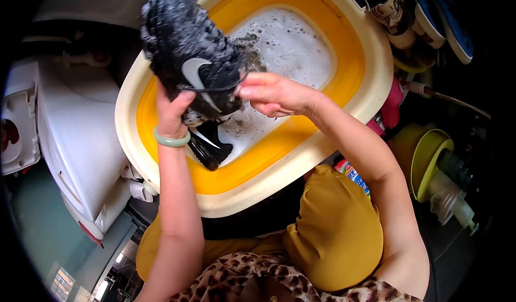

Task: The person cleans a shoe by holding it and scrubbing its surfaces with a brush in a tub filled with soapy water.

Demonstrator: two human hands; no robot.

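A wet black shoe [188, 49] with a white swoosh and foam on it is raised over the left side of a cream and yellow tub [352, 49]. My left hand [173, 108] grips the shoe from below, thumb on its side. At the shoe's right edge, the fingers of my right hand [271, 93] are pinched on a dark lace [221, 89]. Foamy water [293, 47] fills the tub's bottom. Beneath the held shoe, a second black shoe [209, 150] leans inside the tub near its left wall.
Several shoes [395, 20] sit at the upper right. A yellow-green basket [422, 157] and a clear bottle [451, 194] lie at the right. White porcelain [80, 135] stands at the left. A colourful packet [352, 175] is beside my knee.
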